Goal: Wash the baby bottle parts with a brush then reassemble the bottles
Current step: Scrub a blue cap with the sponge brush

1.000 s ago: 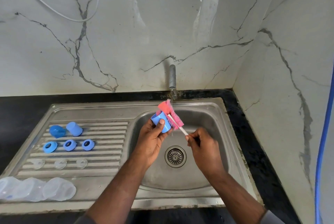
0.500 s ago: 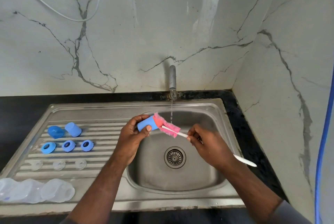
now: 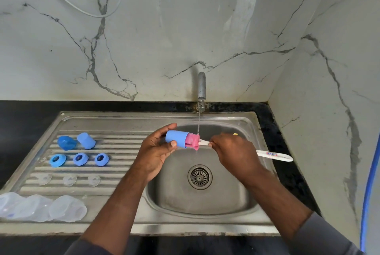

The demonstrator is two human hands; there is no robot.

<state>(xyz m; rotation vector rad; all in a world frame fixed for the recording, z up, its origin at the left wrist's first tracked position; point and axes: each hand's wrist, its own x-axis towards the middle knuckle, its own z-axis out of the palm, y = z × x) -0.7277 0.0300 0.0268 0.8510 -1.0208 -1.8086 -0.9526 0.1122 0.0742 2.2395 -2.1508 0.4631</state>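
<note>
Now, my left hand: curled round a light blue cap, thumb on its near side and fingers over the top. I hold it on its side above the basin, mouth facing right.
My right hand: wrapped round the white handle of the brush close to the head. The handle's far end sticks out to the right past my wrist.
Sponge head: pink, pushed partly into the cap's mouth, with the rest bunched just outside it.
Water: a thin stream drops from the tap onto the sponge.
Sink: a steel basin under both my hands, with the drain in its middle.
Other caps: a darker blue one and a lighter one lie just beside each other at the far left of the drainboard.
Rings: three blue screw rings in a row in front of those caps.
Teats: three clear ones in a row nearer me.
Bottles: clear bodies on their sides, side by side at the near left corner.
Worktop: black, around the sink.
</note>
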